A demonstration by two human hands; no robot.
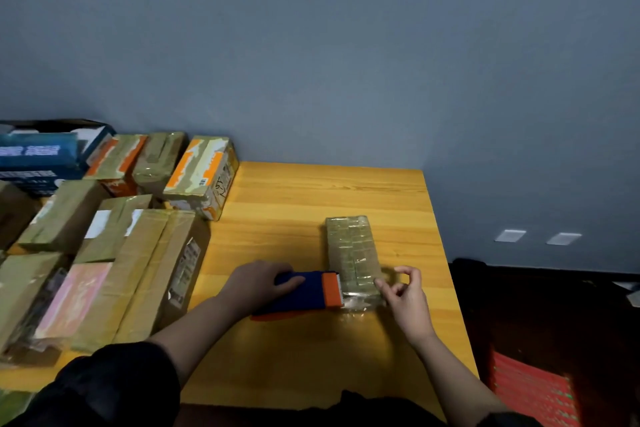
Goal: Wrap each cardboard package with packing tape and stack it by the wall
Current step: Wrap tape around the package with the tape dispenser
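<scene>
A small flat cardboard package [350, 246], glossy with clear tape, lies on the wooden table [301, 350] right of centre. My left hand [259, 282] grips a blue and orange tape dispenser [311, 293], whose orange end meets the package's near left corner. My right hand [403, 295] pinches the clear tape [381, 282] at the package's near right edge, thumb and forefinger together, the other fingers curled.
Several taped cardboard packages [145, 274] crowd the table's left side, up to an orange-marked box [202, 173] by the blue wall [311, 45]. A blue printed carton [38, 156] stands at the far left. A red mat [533, 388] lies on the dark floor at the right.
</scene>
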